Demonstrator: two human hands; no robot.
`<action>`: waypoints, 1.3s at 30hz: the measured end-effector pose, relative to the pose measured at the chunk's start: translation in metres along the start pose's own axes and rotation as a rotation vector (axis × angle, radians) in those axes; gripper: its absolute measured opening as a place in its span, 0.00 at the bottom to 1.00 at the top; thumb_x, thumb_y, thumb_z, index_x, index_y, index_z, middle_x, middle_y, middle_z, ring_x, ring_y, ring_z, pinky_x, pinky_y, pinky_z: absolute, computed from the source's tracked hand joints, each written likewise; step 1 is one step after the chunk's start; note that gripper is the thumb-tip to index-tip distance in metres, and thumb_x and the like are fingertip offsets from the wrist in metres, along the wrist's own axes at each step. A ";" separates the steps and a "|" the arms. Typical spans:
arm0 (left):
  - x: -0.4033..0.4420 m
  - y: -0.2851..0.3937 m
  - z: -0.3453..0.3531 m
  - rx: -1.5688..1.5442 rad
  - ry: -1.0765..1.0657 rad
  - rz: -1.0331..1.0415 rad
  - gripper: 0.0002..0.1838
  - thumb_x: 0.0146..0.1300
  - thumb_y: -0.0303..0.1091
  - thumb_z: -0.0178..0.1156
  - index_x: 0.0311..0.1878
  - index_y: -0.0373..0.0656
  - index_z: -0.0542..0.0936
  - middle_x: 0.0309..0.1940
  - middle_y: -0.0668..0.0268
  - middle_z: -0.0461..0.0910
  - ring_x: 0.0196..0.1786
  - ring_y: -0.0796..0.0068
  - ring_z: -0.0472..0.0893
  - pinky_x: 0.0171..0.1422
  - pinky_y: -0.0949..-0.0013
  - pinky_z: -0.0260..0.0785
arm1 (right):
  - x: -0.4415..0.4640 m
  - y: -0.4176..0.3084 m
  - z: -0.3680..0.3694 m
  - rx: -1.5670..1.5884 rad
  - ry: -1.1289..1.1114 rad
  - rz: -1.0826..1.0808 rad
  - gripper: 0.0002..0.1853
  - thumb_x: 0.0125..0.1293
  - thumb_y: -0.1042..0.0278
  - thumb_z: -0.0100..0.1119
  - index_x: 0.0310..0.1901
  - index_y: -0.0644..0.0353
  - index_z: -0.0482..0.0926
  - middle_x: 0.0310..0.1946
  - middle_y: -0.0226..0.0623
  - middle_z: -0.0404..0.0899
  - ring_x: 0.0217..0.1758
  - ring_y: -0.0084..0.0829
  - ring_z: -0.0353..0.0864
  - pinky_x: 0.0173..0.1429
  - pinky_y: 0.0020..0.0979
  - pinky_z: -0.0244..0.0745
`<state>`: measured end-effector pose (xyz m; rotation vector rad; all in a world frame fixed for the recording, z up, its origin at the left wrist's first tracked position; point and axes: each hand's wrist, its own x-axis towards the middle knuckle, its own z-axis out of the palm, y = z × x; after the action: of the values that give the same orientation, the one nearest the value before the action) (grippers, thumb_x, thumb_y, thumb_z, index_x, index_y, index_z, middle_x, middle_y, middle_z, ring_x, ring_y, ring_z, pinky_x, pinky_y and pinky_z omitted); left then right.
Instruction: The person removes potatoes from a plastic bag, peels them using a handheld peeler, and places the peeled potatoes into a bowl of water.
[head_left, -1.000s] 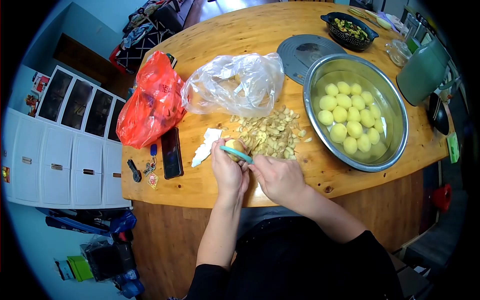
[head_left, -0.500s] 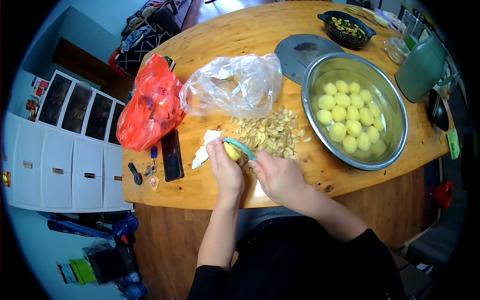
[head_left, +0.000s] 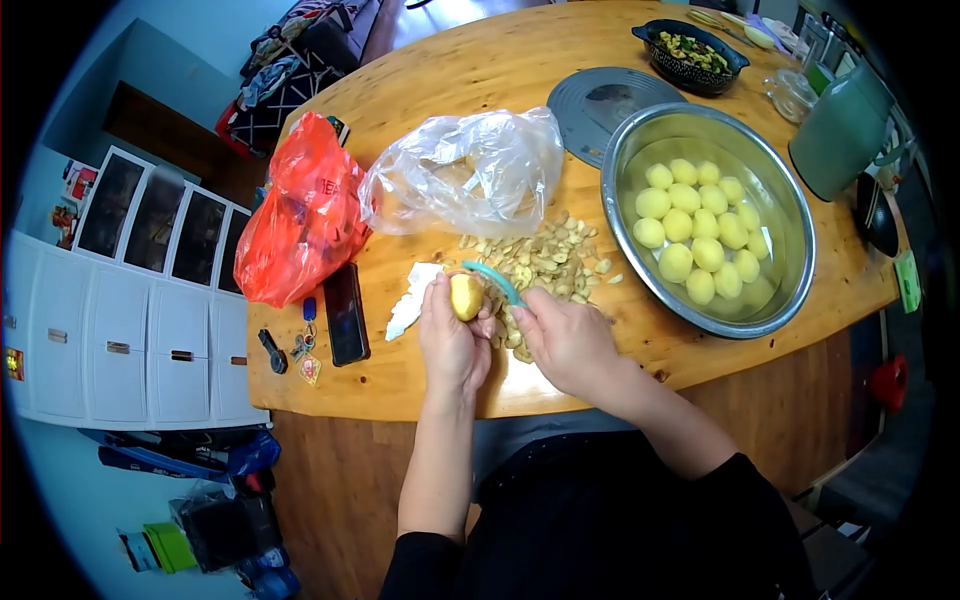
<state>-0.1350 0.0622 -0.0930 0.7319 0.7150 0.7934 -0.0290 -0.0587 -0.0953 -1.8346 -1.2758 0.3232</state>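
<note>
The left hand point(head_left: 452, 345) is wrapped around a potato point(head_left: 465, 298), holding it above the front of the wooden bench point(head_left: 620, 365). The right hand point(head_left: 572, 345) grips a teal peeler point(head_left: 497, 281), whose curved end sits close by the potato's upper side; whether they touch is unclear. Just beyond lies a heap of peelings point(head_left: 550, 262). To the right, peeled potatoes point(head_left: 705, 225) sit in water inside a metal basin point(head_left: 640, 270).

Near the frame's centre, our left hand point(head_left: 452, 342) holds an oval yellow potato point(head_left: 466, 298) and our right hand point(head_left: 572, 342) a curved teal peeler point(head_left: 495, 279), with a wide silver metal basin point(head_left: 624, 185) at right.
</note>
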 end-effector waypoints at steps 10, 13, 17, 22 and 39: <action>-0.007 -0.011 0.002 0.124 0.108 0.173 0.13 0.84 0.46 0.46 0.46 0.48 0.69 0.29 0.67 0.74 0.24 0.78 0.71 0.22 0.75 0.60 | -0.009 -0.007 0.009 -0.143 0.001 -0.118 0.11 0.77 0.60 0.56 0.39 0.57 0.72 0.22 0.43 0.81 0.25 0.50 0.84 0.29 0.49 0.78; -0.007 -0.007 -0.004 0.145 0.054 0.179 0.13 0.84 0.47 0.45 0.47 0.48 0.69 0.30 0.68 0.74 0.24 0.79 0.71 0.22 0.75 0.60 | 0.007 0.011 0.005 -0.155 -0.055 0.071 0.12 0.78 0.59 0.55 0.39 0.59 0.72 0.21 0.46 0.81 0.26 0.53 0.84 0.31 0.52 0.77; -0.011 0.002 -0.005 0.085 0.017 0.106 0.15 0.85 0.47 0.44 0.48 0.47 0.70 0.31 0.69 0.74 0.26 0.80 0.71 0.24 0.77 0.61 | 0.006 0.006 -0.003 0.071 -0.039 0.086 0.16 0.78 0.57 0.56 0.37 0.61 0.73 0.22 0.50 0.81 0.28 0.56 0.84 0.33 0.54 0.75; -0.014 -0.008 0.012 0.240 0.079 0.241 0.16 0.85 0.49 0.46 0.50 0.46 0.71 0.37 0.70 0.75 0.31 0.81 0.73 0.29 0.77 0.66 | 0.009 -0.014 0.008 0.513 0.041 0.087 0.15 0.75 0.59 0.63 0.37 0.63 0.76 0.24 0.46 0.81 0.28 0.44 0.85 0.33 0.43 0.76; 0.006 -0.012 0.009 -0.016 0.252 0.125 0.15 0.83 0.47 0.45 0.46 0.46 0.72 0.29 0.67 0.74 0.24 0.76 0.70 0.26 0.72 0.63 | 0.000 -0.009 0.002 0.036 0.056 -0.126 0.14 0.74 0.59 0.61 0.34 0.59 0.74 0.25 0.43 0.81 0.26 0.51 0.83 0.29 0.49 0.76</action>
<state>-0.1211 0.0583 -0.0992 0.6734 0.8946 1.0165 -0.0357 -0.0569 -0.0894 -1.7119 -1.3318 0.2234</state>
